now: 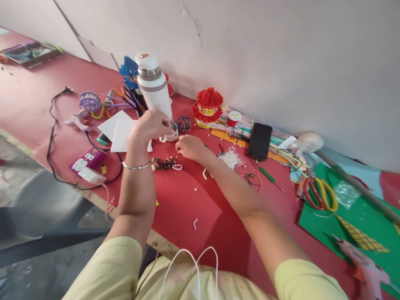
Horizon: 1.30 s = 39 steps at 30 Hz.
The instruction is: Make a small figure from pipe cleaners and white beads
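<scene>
My left hand (150,125) is raised above the red table, fingers curled and pinched together beside a small white cup (171,133) and just in front of the white flask (154,85). What the fingers hold is too small to make out. A silver bangle sits on that wrist. My right hand (190,147) rests low on the table, fingers curled down, close to a row of small bead balls (165,163) and a multicoloured thread ball (184,123). Whether it holds anything is hidden.
A red tasselled ornament (207,106), a black phone (259,140), a bag of white beads (230,158), red and yellow scissors (319,193), green paper (372,231) and a glue gun (364,262) lie to the right. White paper (119,131), a purple power strip (87,160) and black cable lie left.
</scene>
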{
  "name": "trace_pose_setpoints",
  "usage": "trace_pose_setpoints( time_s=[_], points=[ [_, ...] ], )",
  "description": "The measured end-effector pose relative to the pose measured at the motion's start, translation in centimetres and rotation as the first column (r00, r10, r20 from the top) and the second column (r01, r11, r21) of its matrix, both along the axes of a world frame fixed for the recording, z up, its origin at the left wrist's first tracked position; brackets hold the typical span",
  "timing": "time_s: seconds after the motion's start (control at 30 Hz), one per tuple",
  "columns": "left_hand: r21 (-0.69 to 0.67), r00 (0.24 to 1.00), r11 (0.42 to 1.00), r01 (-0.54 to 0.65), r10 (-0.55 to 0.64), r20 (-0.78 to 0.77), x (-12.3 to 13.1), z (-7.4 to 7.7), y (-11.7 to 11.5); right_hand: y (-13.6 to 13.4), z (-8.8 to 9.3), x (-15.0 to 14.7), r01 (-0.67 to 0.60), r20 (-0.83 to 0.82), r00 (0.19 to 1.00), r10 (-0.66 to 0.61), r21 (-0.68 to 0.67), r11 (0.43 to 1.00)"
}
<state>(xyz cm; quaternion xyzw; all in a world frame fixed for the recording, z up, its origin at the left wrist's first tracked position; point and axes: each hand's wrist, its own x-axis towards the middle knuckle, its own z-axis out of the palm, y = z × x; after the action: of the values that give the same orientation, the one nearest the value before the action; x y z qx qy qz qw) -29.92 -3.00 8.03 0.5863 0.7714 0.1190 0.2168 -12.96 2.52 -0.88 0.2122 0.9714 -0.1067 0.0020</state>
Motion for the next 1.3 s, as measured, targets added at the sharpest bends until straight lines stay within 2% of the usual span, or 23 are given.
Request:
trace_pose_setpoints(
  time_s=[0.07, 0.17, 0.3, 0.4, 0.47, 0.6, 0.77, 0.83, 0.9, 0.97, 1.03, 1.1, 1.13, 1.2, 1.3],
  points=[
    [-0.128, 0.993, 0.986, 0.107, -0.099, 0.067, 1.2, 0.0, 0.2, 0.5, 0.6, 0.8, -0.004, 0.016, 1.0, 0.005, -0.064, 0.998],
    [-0.317, 0.981, 0.929, 0.189, -0.192, 0.023, 2.5, -0.8, 0.9, 1.4, 2.0, 2.5, 0.042, 0.026, 0.999, -0.039, -0.168, 0.985],
    [-0.382, 0.964, 0.908, 0.174, -0.237, -0.124, 2.9, -2.4, 1.3, 3.4, 3.9, 5.3, 0.184, 0.002, 0.983, -0.186, -0.178, 0.967],
    [-0.425, 0.973, 0.887, 0.182, -0.226, -0.055, 3.3, -3.6, 1.2, 5.0, 4.3, 7.7, 0.388, -0.07, 0.915, -0.397, -0.116, 0.914],
    [-0.434, 0.976, 0.877, 0.206, -0.216, 0.028, 4.2, -4.4, 1.3, 5.8, 4.1, 9.1, 0.443, -0.08, 0.887, -0.455, -0.132, 0.887],
    [-0.359, 0.945, 0.874, 0.327, -0.301, 0.129, 7.1, -5.8, 1.8, 6.2, 3.4, 10.4, 0.25, 0.016, 0.966, -0.259, -0.331, 0.91],
    [-0.308, 0.863, 0.816, 0.489, -0.404, 0.302, 9.3, -6.8, 2.2, 4.6, 3.9, 10.4, 0.169, 0.131, 0.984, -0.117, -0.534, 0.828],
    [-0.295, 0.851, 0.815, 0.498, -0.394, 0.348, 9.4, -7.3, 2.4, 4.3, 4.6, 11.1, 0.164, 0.159, 0.984, -0.086, -0.588, 0.792],
    [-0.262, 0.845, 0.835, 0.484, -0.367, 0.39, 9.5, -7.8, 2.5, 4.5, 5.1, 12.3, 0.18, 0.115, 0.984, -0.139, -0.601, 0.779],
    [-0.221, 0.812, 0.831, 0.511, -0.382, 0.44, 9.8, -8.3, 2.6, 5.1, 5.0, 13.3, 0.232, -0.045, 0.95, -0.31, -0.565, 0.792],
    [-0.187, 0.743, 0.782, 0.594, -0.445, 0.501, 10.5, -8.4, 2.6, 5.7, 4.2, 13.3, 0.321, -0.266, 0.832, -0.487, -0.485, 0.813],
    [-0.16, 0.663, 0.709, 0.687, -0.521, 0.538, 11.5, -8.0, 2.4, 6.1, 2.9, 12.4, 0.416, -0.378, 0.727, -0.573, -0.422, 0.806],
    [-0.145, 0.631, 0.674, 0.724, -0.563, 0.533, 12.0, -7.7, 2.3, 6.1, 2.1, 11.6, 0.404, -0.388, 0.732, -0.56, -0.413, 0.816],
    [-0.103, 0.601, 0.644, 0.758, -0.628, 0.494, 12.9, -7.0, 1.9, 5.9, 0.9, 10.1, 0.319, -0.342, 0.806, -0.482, -0.435, 0.842],
    [-0.055, 0.602, 0.659, 0.75, -0.646, 0.469, 13.8, -6.2, 1.4, 5.6, 0.6, 9.2, 0.242, -0.336, 0.856, -0.394, -0.414, 0.878]
  ],
)
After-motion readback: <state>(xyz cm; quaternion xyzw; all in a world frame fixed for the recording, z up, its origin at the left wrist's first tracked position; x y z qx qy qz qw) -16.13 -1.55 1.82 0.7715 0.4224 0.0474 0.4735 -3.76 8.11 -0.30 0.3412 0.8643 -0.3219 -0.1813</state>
